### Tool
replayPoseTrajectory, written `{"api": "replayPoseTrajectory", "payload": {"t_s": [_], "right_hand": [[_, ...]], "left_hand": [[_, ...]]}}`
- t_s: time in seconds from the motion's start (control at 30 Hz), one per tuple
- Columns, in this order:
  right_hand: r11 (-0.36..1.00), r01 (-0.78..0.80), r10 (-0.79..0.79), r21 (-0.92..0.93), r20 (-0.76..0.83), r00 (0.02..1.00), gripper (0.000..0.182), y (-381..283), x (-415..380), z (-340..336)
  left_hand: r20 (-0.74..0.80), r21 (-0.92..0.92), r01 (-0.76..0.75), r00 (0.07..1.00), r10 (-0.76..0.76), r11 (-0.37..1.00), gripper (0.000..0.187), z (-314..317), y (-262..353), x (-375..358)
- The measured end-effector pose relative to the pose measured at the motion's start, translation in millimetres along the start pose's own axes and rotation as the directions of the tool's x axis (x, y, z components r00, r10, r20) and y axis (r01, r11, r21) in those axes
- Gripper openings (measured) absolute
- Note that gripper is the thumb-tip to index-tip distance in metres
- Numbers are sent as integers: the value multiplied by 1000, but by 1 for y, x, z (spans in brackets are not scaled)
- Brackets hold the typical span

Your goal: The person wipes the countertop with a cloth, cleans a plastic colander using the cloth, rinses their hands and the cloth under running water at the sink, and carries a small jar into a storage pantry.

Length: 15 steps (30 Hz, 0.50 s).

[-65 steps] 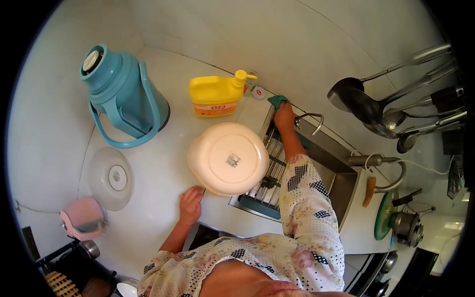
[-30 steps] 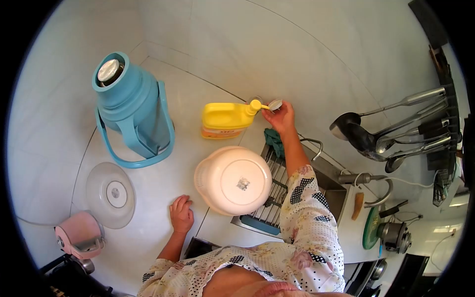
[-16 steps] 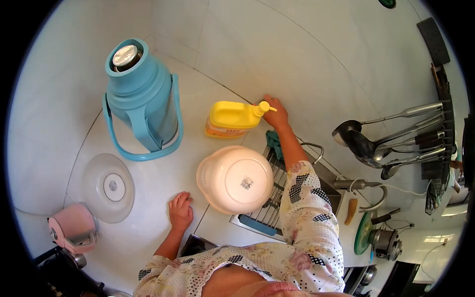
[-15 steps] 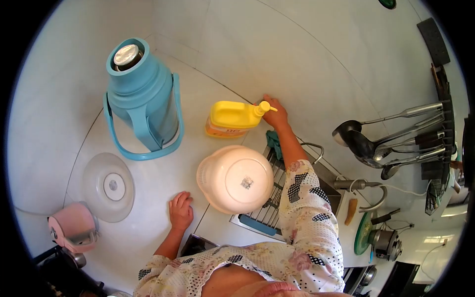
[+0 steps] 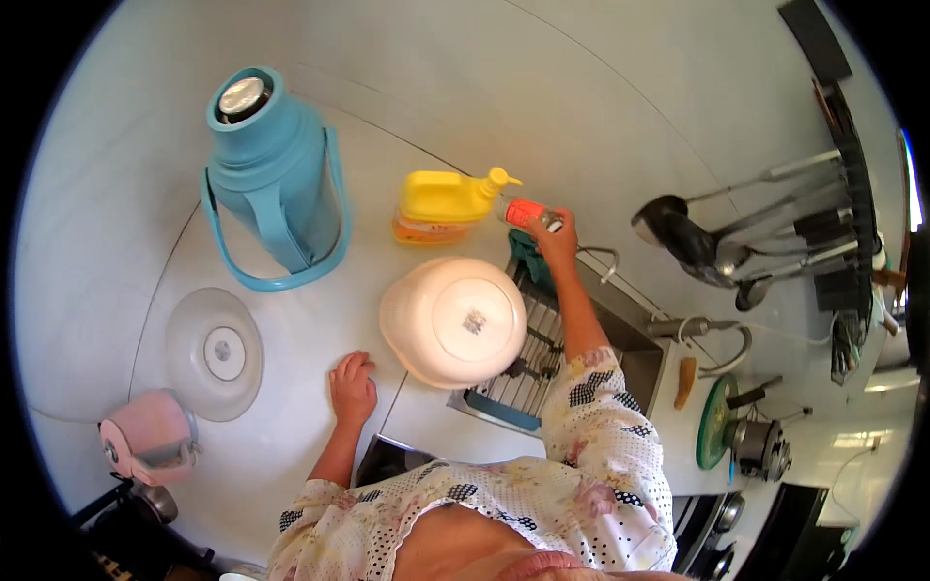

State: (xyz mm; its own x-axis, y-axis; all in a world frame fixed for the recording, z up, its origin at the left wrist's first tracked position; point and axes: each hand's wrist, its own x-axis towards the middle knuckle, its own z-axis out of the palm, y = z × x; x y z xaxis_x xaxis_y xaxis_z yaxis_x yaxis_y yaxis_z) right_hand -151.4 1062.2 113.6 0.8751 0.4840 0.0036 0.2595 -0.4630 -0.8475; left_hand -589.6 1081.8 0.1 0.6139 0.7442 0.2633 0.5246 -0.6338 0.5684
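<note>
My right hand [image 5: 555, 239] grips a small clear bottle with a red label [image 5: 524, 212] by its capped end, beside the yellow pump bottle [image 5: 444, 198]. The small bottle appears tilted. Below the pump bottle, an upturned pinkish bowl [image 5: 472, 320] rests partly on the metal rack [image 5: 518, 392]. On the white counter, left of the bowl, my left hand [image 5: 354, 387] lies with nothing in it and its fingers somewhat bent and apart. A green cloth [image 5: 530, 254] is just under my right wrist.
A tall blue thermos [image 5: 273, 184] stands at the upper left. Near it are a clear lid [image 5: 215, 353] and a pink kettle [image 5: 150, 436]. To the right are the sink [image 5: 625, 339], its faucet [image 5: 727, 334], hanging ladles [image 5: 693, 232] and a green board [image 5: 716, 421].
My right hand has come out from behind the yellow pump bottle, with the red-labelled bottle now visible in its grip. The view has shifted slightly; my left hand remains on the counter.
</note>
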Motion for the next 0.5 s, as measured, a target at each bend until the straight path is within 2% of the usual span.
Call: {"api": "replayPoseTrajectory", "payload": {"t_s": [0.07, 0.13, 0.2, 0.23, 0.27, 0.33, 0.4, 0.43, 0.47, 0.5], "right_hand": [[918, -196, 209, 344, -1, 978, 51, 13, -36, -24], [711, -292, 355, 640, 32, 934, 44, 29, -81, -44], [513, -385, 357, 767, 217, 908, 43, 36, -134, -71], [400, -431, 336, 809, 308, 890, 42, 37, -161, -84], [299, -469, 356, 831, 359, 863, 44, 40, -186, -96], [86, -536, 366, 840, 474, 801, 49, 43, -233, -116], [-78, -599, 257, 797, 596, 761, 53, 47, -269, -132], [-160, -636, 193, 755, 655, 730, 55, 49, -286, -137], [-203, -674, 117, 710, 701, 703, 60, 52, -300, -140], [-210, -721, 82, 660, 747, 660, 54, 49, -313, -144]], "left_hand": [[-35, -29, -19, 999, 18, 999, 31, 1, -1, -1], [-56, -93, -48, 998, 43, 994, 33, -2, -1, -1], [-150, -183, -65, 988, 37, 981, 33, -3, -11, -7], [-196, -224, -72, 980, 28, 972, 32, -10, -3, -7], [-223, -190, -72, 974, 29, 979, 31, -19, 7, -10], [-205, -313, -83, 979, 18, 946, 29, -48, 48, -19], [-173, -449, -102, 985, 25, 888, 28, -56, 96, -39], [-57, -535, -49, 998, 21, 843, 29, -55, 121, -50], [123, -589, 71, 992, 3, 805, 35, -56, 149, -61], [276, -647, 180, 961, 8, 741, 48, -56, 180, -67]]}}
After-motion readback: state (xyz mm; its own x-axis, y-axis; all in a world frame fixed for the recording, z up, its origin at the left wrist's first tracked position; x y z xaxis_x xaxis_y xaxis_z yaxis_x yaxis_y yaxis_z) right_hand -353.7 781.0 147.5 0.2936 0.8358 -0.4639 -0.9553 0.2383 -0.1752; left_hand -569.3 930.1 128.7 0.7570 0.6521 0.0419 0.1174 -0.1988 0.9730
